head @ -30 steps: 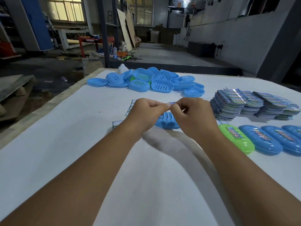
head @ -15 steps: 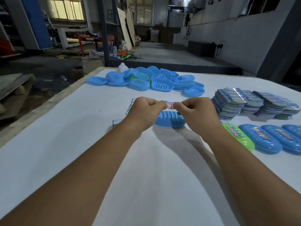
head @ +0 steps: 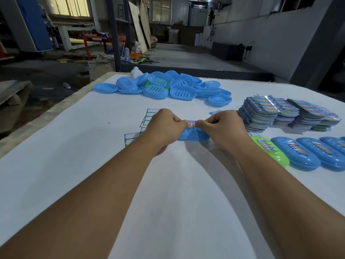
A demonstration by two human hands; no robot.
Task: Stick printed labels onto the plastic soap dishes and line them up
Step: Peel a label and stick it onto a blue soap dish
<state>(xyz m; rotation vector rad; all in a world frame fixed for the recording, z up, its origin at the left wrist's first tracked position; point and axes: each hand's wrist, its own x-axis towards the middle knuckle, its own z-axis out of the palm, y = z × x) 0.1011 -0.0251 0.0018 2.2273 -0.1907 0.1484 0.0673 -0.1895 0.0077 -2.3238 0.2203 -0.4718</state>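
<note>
A small printed label (head: 192, 123) with red characters is stretched between my two hands above a blue soap dish (head: 194, 135) lying on the white table. My left hand (head: 164, 127) pinches the label's left end and my right hand (head: 222, 126) pinches its right end. The dish is partly hidden behind both hands. At the right, a green labelled dish (head: 270, 152) and several blue labelled dishes (head: 296, 154) lie side by side in a row.
A heap of unlabelled blue dishes (head: 164, 86) sits at the far middle of the table. Stacks of printed labels (head: 285, 113) stand at the right. Emptied label backing sheets (head: 147, 118) lie left of my hands. The table's left edge (head: 46, 113) borders the workshop floor.
My hands have drawn apart, so the label now shows stretched between them. The blue dish below has come more into view.
</note>
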